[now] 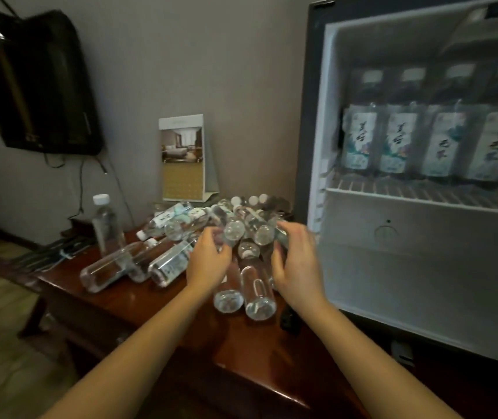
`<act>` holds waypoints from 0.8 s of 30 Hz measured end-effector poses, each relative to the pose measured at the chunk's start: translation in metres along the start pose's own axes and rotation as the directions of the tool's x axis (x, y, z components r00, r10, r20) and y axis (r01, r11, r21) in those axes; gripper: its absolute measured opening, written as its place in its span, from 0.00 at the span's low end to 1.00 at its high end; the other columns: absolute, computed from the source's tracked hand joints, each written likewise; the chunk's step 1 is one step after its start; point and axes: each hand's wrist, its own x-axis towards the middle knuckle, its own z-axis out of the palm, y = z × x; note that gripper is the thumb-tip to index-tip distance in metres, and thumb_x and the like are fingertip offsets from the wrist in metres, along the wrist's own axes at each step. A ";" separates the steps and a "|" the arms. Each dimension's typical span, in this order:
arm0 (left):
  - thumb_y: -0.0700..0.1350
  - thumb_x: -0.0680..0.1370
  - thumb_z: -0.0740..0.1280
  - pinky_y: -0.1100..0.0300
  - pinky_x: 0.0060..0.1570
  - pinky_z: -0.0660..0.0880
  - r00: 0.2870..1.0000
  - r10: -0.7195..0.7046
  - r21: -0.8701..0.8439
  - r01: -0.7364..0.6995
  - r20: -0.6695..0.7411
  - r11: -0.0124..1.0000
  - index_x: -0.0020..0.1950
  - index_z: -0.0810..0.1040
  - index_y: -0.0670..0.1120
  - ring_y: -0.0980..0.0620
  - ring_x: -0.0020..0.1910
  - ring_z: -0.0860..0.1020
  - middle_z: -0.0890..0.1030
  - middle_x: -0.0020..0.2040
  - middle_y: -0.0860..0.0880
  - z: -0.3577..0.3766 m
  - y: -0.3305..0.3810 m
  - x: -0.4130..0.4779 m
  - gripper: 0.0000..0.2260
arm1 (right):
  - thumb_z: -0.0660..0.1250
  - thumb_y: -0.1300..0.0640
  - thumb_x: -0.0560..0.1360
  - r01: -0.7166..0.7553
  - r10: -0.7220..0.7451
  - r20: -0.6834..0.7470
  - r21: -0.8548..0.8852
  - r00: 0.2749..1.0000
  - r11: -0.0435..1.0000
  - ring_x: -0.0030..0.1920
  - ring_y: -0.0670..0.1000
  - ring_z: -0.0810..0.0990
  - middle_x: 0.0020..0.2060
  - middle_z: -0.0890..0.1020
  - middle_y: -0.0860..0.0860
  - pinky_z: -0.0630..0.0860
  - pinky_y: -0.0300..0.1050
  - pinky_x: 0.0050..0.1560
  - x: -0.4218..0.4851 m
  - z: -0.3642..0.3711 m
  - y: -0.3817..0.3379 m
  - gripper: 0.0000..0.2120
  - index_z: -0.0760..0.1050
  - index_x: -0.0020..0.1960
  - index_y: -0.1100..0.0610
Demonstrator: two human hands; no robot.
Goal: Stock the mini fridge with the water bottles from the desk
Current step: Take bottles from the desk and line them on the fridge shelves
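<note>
Fridge point(305, 152) at 2 o'clock: 4 labelled btls point(359, 137) in front row. Desk point(157, 309): 1 upright btl point(107, 228) at 9 o'clock, approx 10+ lying btls point(169, 264) at centre, 1 card point(182, 158) at 12.

Hotel room, this one. Just beyond the left hand point(208, 264), a stand-up card point(182, 158) shows a photo of a made-up guest bedroom. Up to the left, a television point(39, 86) hangs on the wall. Right of the right hand point(297, 267), an open mini fridge point(407, 267) holds a row of labelled water bottles point(398, 143).
</note>
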 end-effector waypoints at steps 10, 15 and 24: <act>0.55 0.60 0.76 0.46 0.53 0.78 0.767 -0.464 -0.164 0.578 0.443 0.799 0.58 0.62 0.44 0.43 0.54 0.78 0.74 0.59 0.42 0.027 -0.051 -0.006 0.35 | 0.60 0.48 0.78 -0.482 0.581 0.536 -0.328 0.613 0.812 0.67 0.62 0.67 0.70 0.59 0.58 0.68 0.53 0.62 -0.030 0.070 0.013 0.28 0.55 0.73 0.58; 0.51 0.70 0.72 0.54 0.45 0.79 0.765 -0.483 -0.197 0.600 0.426 0.776 0.66 0.61 0.43 0.46 0.50 0.79 0.75 0.55 0.45 0.027 -0.058 -0.009 0.31 | 0.63 0.48 0.75 -0.489 0.606 0.589 -0.370 0.534 0.790 0.64 0.63 0.70 0.71 0.54 0.59 0.72 0.53 0.60 -0.026 0.070 0.011 0.35 0.48 0.74 0.55; 0.56 0.74 0.67 0.55 0.43 0.73 0.788 -0.491 -0.198 0.584 0.372 0.787 0.70 0.60 0.43 0.47 0.53 0.74 0.71 0.64 0.43 0.012 -0.056 -0.023 0.31 | 0.70 0.49 0.68 -0.532 0.661 0.626 -0.424 0.414 0.733 0.60 0.58 0.75 0.64 0.72 0.57 0.75 0.49 0.56 -0.046 0.041 -0.009 0.45 0.46 0.75 0.51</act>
